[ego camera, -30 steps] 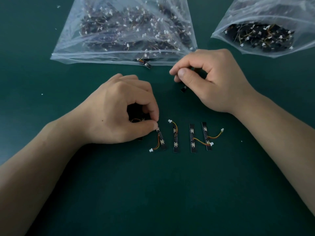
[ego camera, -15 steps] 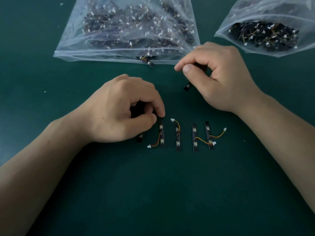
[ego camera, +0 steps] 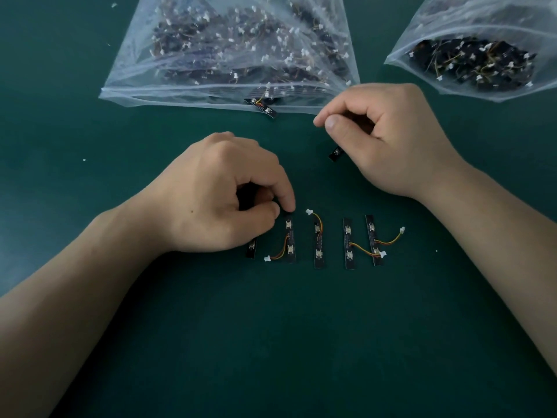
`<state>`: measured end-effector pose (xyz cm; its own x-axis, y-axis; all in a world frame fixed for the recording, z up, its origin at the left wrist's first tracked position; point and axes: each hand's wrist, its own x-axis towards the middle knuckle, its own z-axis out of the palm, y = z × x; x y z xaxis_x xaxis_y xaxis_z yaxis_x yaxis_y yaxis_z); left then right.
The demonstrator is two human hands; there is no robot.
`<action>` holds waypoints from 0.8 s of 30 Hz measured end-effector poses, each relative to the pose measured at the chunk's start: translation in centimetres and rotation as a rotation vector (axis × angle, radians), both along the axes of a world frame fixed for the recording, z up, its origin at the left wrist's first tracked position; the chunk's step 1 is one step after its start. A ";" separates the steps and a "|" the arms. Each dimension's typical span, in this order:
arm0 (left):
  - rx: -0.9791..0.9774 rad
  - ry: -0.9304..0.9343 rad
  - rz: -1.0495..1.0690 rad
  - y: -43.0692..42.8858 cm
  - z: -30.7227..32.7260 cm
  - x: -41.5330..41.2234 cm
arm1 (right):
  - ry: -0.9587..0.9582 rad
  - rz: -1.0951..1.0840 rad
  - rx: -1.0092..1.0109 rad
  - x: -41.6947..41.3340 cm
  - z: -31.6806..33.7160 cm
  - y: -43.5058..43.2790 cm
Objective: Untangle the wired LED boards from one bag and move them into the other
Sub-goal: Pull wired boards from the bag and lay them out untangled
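My left hand (ego camera: 217,194) pinches the far end of the left board (ego camera: 289,241) in a row (ego camera: 348,244) of four at the middle of the bench (ego camera: 271,342). My right hand (ego camera: 388,137), apart from it, grips a loose board (ego camera: 334,152) near the big bag (ego camera: 229,49); the small bag (ego camera: 476,64) lies at the far right corner.

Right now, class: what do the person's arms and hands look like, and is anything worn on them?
Nothing is worn. The left hand and right hand have no gloves, rings or watch; the left forearm and right forearm show no sleeve. The right thumbnail is short; a small dark spot marks the left hand's back.
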<state>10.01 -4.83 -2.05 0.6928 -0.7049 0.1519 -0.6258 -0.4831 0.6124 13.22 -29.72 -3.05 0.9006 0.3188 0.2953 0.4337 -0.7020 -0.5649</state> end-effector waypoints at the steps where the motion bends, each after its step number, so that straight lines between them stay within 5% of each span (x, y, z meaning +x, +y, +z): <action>1: -0.011 -0.004 -0.003 0.0 0.0 0.0 | 0.002 -0.002 -0.002 0.0 0.0 0.0; 10: -0.024 -0.032 0.019 -0.1 -0.1 -0.3 | -0.006 -0.002 -0.002 0.1 -0.1 0.1; 19: -0.152 -0.142 0.344 -0.4 -0.5 -0.2 | 0.026 0.001 -0.072 0.3 0.3 -0.5; 24: -0.043 -0.195 0.466 -0.6 -1.1 0.7 | 0.170 0.138 -0.198 0.4 1.3 -1.7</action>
<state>10.69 -5.47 -3.14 0.8881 -0.3177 0.3321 -0.4544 -0.7151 0.5312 13.59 -31.41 -1.77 0.8759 0.4782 0.0635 0.4436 -0.7465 -0.4959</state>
